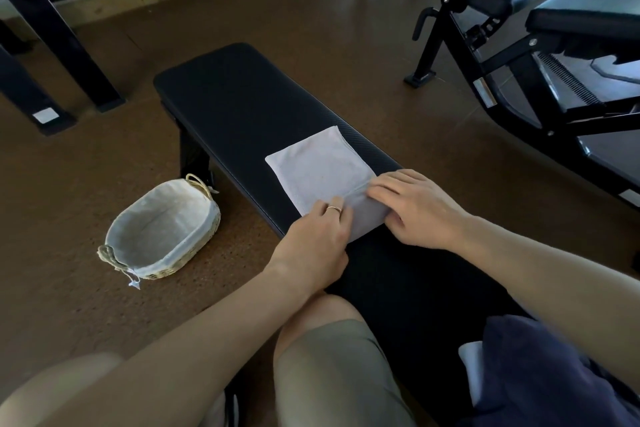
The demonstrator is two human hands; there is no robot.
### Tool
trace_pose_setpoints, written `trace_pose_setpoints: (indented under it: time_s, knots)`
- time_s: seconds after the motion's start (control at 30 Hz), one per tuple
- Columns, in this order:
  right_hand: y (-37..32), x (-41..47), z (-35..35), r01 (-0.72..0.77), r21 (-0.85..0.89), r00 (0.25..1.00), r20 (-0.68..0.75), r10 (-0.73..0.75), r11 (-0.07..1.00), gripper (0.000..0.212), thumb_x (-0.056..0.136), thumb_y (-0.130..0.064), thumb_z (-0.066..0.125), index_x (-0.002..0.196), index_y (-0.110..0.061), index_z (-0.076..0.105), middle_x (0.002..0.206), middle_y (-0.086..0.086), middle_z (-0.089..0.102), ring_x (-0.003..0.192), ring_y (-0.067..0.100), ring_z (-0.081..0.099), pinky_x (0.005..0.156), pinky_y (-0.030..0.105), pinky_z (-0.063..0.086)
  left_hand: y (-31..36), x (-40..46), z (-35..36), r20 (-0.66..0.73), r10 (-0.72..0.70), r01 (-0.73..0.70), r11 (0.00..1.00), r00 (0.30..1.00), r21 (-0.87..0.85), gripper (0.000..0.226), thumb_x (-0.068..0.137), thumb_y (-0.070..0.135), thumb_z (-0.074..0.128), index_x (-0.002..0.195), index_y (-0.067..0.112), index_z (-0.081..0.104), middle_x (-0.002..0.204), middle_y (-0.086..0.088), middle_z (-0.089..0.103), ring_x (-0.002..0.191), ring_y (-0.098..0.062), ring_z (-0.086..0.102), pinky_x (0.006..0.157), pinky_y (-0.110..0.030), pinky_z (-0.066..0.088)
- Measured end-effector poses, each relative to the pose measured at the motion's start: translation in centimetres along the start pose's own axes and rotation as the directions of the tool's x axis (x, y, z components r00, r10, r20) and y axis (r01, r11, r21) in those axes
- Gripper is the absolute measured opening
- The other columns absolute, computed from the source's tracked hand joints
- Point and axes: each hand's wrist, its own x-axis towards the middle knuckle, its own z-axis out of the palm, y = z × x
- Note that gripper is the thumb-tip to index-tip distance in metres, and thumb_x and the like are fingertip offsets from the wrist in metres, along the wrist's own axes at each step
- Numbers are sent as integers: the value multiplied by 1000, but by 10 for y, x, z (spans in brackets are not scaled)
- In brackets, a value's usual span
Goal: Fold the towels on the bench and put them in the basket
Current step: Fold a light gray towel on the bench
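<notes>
Gym floor (311,28) surrounds the table (242,97); both hands, left (317,236) and right (415,208), press flat on the towel's (318,170) folded near edge. Basket (162,229) sits on the floor; no writing legible.

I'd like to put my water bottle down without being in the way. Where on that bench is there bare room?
The far end of the bench, beyond the grey towel, is bare padding. The near end is crowded: the left hand and right hand are on the towel's near fold, and dark cloth lies beside the person.
</notes>
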Motion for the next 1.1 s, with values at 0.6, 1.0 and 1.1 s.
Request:
trace_pose_setpoints:
  time_s: [0.6,1.0,1.1]
  knots:
    - [21,65,-5,-665,613,717,366,593,426,27,91,-42,73,107,-21,69,104,-4,71,100,15,66,89,35,51,-92,30,-4,296,-455,476,355,840,-805,5,104,19,53,106,19,57,110,-8,66,93,-18,72,77,-37,64]
    - [-8,75,-2,-746,418,647,268,714,519,32,95,-47,61,114,-25,48,104,-3,62,106,22,55,103,47,40,-78,27,0,44,-438,400,770,898,-497,15,105,21,43,118,27,37,116,-5,44,73,-15,61,55,-25,50]
    - [-8,79,-5,-768,447,615,314,724,459,33,92,-44,63,114,-26,46,103,-3,60,104,23,55,101,48,44,-72,26,-5,-4,-432,404,845,902,-349,16,104,20,42,119,24,38,115,-5,38,78,-18,57,59,-28,43]
